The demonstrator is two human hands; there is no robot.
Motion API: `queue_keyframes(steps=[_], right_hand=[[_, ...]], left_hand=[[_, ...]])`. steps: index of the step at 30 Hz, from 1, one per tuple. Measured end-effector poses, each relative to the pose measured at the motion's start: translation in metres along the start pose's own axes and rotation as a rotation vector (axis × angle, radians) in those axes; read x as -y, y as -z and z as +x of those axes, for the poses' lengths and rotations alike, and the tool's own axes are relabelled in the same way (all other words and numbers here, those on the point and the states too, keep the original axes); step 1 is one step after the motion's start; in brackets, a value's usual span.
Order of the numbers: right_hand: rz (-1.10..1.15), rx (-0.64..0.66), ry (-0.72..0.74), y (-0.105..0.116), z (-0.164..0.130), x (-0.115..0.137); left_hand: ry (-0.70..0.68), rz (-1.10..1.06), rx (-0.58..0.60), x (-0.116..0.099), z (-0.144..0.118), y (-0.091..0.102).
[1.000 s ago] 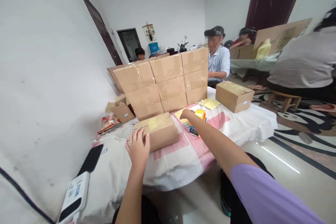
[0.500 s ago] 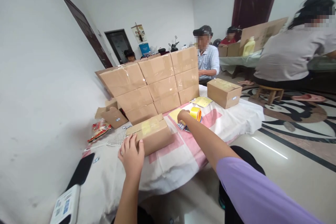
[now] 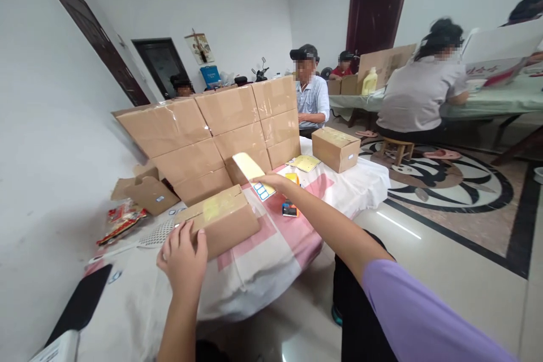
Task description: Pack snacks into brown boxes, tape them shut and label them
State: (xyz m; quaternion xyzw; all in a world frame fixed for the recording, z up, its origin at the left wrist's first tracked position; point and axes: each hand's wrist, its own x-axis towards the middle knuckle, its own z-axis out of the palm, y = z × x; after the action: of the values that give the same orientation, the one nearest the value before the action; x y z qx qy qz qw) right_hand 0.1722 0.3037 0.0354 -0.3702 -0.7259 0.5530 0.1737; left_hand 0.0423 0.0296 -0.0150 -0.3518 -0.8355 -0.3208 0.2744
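Observation:
My left hand (image 3: 184, 254) lies with spread fingers on the near left corner of a closed cardboard box (image 3: 233, 226), which has yellowish tape along its top. My right hand (image 3: 271, 181) pinches a pale yellow sticker sheet (image 3: 248, 168), raised at a slant above the table beyond the box. Blue-bordered labels show at the sheet's near end. Partly behind my right wrist is a yellow tape roll (image 3: 292, 178). Just below the forearm sits a small orange and black object (image 3: 289, 209) whose kind I cannot make out.
A wall of stacked cardboard boxes (image 3: 212, 136) stands behind. Another taped box (image 3: 335, 150) and a yellow sheet (image 3: 304, 163) lie to the right. At left are an open box (image 3: 148, 195), a red packet (image 3: 121, 220) and a black phone-like slab (image 3: 80, 305). Co-workers sit beyond.
My right hand has lifted the sticker sheet from the table and moved it toward the box. My left hand stays on the box. The view has swung right.

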Motion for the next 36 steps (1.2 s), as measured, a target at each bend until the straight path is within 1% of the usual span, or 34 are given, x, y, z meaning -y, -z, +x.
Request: queue_keyframes(steps=[2, 3, 5, 6, 7, 8, 10, 11, 13, 14, 16, 18, 19, 20, 21, 24, 25, 27, 29, 31, 34, 36], right_hand=[[0.215, 0.039, 0.066, 0.000, -0.021, -0.005], [0.337, 0.034, 0.101, -0.001, -0.035, -0.009], [0.540, -0.036, 0.145, -0.004, -0.064, -0.019], [0.593, -0.077, 0.152, -0.007, -0.079, -0.023], [0.630, -0.095, 0.157, -0.009, -0.092, -0.028], [0.658, -0.091, 0.160, -0.012, -0.104, -0.032], [0.683, -0.069, 0.183, -0.018, -0.120, -0.039], [0.680, -0.087, 0.215, -0.021, -0.124, -0.042], [0.640, -0.193, 0.307, -0.026, -0.128, -0.048], [0.615, -0.255, 0.353, -0.027, -0.128, -0.050], [0.577, -0.350, 0.414, -0.029, -0.128, -0.055], [0.586, -0.371, 0.424, -0.027, -0.128, -0.058], [0.617, -0.346, 0.418, -0.026, -0.129, -0.058], [0.661, -0.285, 0.404, -0.024, -0.129, -0.057], [0.712, -0.193, 0.383, -0.021, -0.130, -0.055], [0.823, 0.155, 0.294, -0.013, -0.131, -0.052], [0.836, 0.246, 0.265, -0.011, -0.131, -0.052], [0.851, 0.354, 0.224, -0.008, -0.129, -0.053], [0.869, 0.394, 0.202, -0.007, -0.128, -0.055], [0.867, 0.384, 0.186, -0.009, -0.127, -0.056], [0.806, 0.331, 0.161, -0.015, -0.125, -0.059], [0.747, 0.242, 0.189, -0.019, -0.121, -0.062]], left_hand=[[0.012, -0.008, -0.035, -0.004, 0.001, -0.001], [0.017, -0.010, -0.069, -0.008, 0.001, -0.001], [-0.007, -0.040, -0.143, -0.019, -0.001, 0.002], [-0.040, -0.091, -0.155, -0.026, -0.003, 0.004], [-0.079, -0.170, -0.133, -0.034, -0.007, 0.006], [-0.117, -0.274, -0.069, -0.044, -0.012, 0.008], [-0.129, -0.521, 0.149, -0.064, -0.025, 0.009], [-0.110, -0.640, 0.278, -0.074, -0.032, 0.008], [-0.086, -0.828, 0.480, -0.091, -0.047, 0.005], [-0.075, -0.887, 0.544, -0.098, -0.053, 0.003], [-0.038, -0.931, 0.590, -0.108, -0.062, 0.000], [0.028, -0.923, 0.560, -0.114, -0.065, -0.001], [0.056, -0.920, 0.533, -0.115, -0.065, -0.001], [0.079, -0.921, 0.500, -0.116, -0.065, -0.002], [0.097, -0.922, 0.466, -0.116, -0.063, -0.002], [0.136, -0.924, 0.388, -0.116, -0.060, -0.002], [0.144, -0.922, 0.371, -0.116, -0.059, -0.002], [0.159, -0.912, 0.343, -0.114, -0.058, -0.001], [0.178, -0.899, 0.319, -0.113, -0.059, -0.001], [0.187, -0.892, 0.301, -0.110, -0.059, -0.001], [0.165, -0.872, 0.263, -0.108, -0.060, -0.002], [0.157, -0.849, 0.229, -0.107, -0.059, -0.001]])
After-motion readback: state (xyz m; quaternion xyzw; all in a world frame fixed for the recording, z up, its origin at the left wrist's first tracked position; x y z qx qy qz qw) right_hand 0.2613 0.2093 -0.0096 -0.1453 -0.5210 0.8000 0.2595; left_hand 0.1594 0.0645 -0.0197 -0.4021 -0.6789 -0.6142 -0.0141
